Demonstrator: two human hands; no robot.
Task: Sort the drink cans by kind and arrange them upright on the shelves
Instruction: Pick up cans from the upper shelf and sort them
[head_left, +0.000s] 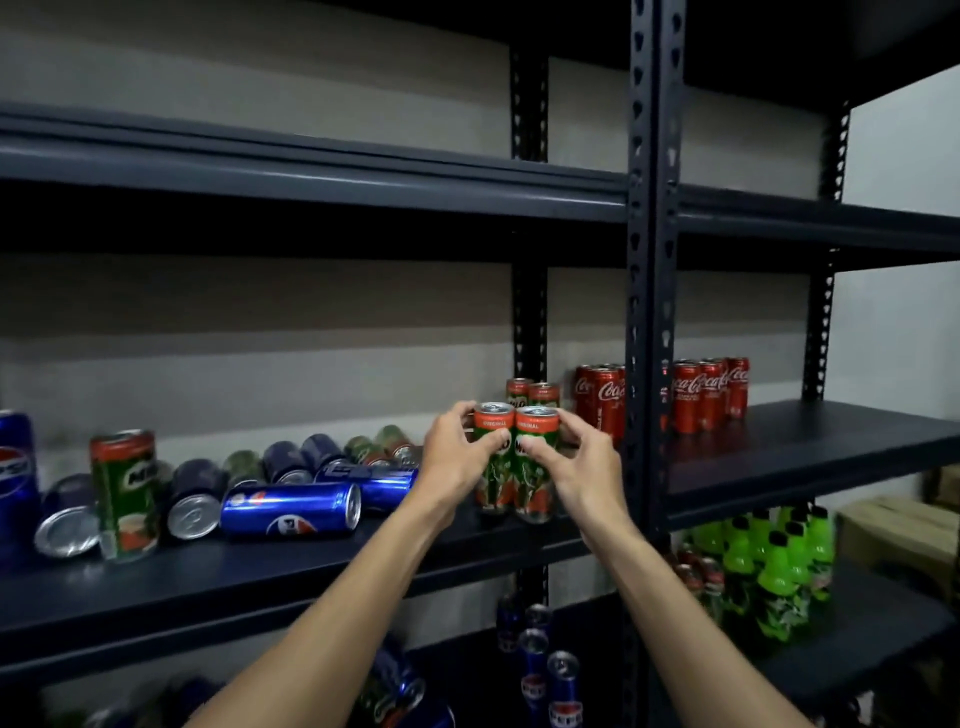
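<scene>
The left hand (452, 460) gripped the first Milo can (492, 488), fingers curled round its upper body. The right hand (584, 470) gripped the second Milo can (536, 493) likewise. Both cans stood upright and touching near the right end of the middle shelf (311, 587), in front of the rear Milo cans (532, 392). The Pepsi cans (291, 509) lay on their sides toward the left end.

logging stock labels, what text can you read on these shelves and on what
"ORIGINAL": front green can pair
"MILO": upright green can, far left
"Coca-Cola": red cans
"EPSI": blue can at left edge, P cut off
Too blurred: green bottles, lower-shelf cans
</scene>
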